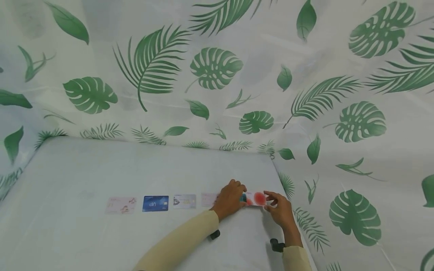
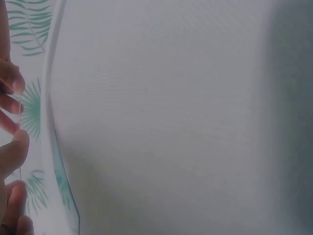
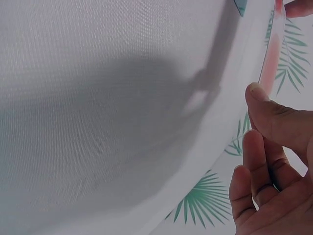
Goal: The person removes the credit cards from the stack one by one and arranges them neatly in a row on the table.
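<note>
A white card with red circles (image 1: 255, 198) is held up between my two hands, above the table. My left hand (image 1: 230, 198) pinches its left end, and my right hand (image 1: 278, 207) grips the right end between thumb and fingers. From the right wrist view the card (image 3: 270, 66) shows nearly edge-on, with the right thumb (image 3: 257, 92) on it. Beneath it a teal card (image 2: 63, 188) lies on the table, partly hidden by the left hand in the head view. A pale pink card (image 1: 208, 199) lies just left of my left hand, which overlaps its right end.
Further left on the white table (image 1: 84, 241), in a row, lie a silver card (image 1: 184, 201), a blue card (image 1: 155, 203) and a pinkish card (image 1: 121, 205). Leaf-printed sheeting (image 1: 217, 101) rises behind the table and along its right edge.
</note>
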Demonstrator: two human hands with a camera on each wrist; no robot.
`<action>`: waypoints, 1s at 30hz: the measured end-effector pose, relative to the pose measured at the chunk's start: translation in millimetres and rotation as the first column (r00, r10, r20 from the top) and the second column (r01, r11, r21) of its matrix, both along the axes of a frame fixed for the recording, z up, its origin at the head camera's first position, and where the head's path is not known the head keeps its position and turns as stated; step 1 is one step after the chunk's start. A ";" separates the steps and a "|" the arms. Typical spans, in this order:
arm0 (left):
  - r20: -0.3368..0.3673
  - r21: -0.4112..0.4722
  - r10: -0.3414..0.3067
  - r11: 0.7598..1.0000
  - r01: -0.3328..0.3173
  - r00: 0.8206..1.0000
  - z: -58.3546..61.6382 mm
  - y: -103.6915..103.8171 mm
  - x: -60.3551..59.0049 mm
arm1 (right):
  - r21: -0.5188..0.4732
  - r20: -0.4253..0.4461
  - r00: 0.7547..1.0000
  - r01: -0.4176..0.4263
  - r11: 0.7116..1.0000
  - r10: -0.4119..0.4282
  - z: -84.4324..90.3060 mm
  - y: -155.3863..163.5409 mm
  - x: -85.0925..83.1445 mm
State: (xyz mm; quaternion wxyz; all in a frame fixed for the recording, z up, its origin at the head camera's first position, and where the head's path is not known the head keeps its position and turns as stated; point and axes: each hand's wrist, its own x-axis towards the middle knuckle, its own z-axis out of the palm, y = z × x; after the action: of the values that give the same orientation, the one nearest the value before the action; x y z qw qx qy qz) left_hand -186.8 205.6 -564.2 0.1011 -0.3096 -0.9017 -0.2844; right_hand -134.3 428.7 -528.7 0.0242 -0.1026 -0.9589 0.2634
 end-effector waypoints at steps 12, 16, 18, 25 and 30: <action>-0.011 -0.009 -0.005 1.000 0.005 1.000 0.2 18.7 3.9 | 0.019 0.021 0.998 0.057 0.998 -0.057 -1.5 11.9 9.1; -0.026 -0.045 0.005 0.999 -0.006 1.000 -1.6 25.0 3.2 | 0.022 0.031 0.998 0.055 0.998 -0.055 -2.7 14.3 10.1; -0.034 -0.069 0.009 0.998 -0.011 0.999 -1.2 27.5 2.7 | 0.027 0.044 0.997 0.064 0.998 -0.065 -4.0 15.4 9.3; -0.044 -0.105 0.042 0.993 -0.047 0.998 0.1 33.5 1.1 | 0.026 0.063 0.995 0.071 0.997 -0.072 -6.6 18.4 5.6; -0.055 -0.101 0.066 0.992 -0.071 0.996 -0.8 36.4 1.1 | 0.030 0.070 0.995 0.073 0.997 -0.075 -8.8 20.4 2.5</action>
State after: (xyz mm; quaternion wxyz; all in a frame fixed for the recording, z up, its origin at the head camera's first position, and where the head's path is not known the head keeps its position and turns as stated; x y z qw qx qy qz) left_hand -185.8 242.0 -565.1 0.1177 -0.2907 -0.9223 -0.2257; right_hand -131.8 449.1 -537.4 0.0013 -0.1469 -0.9582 0.2456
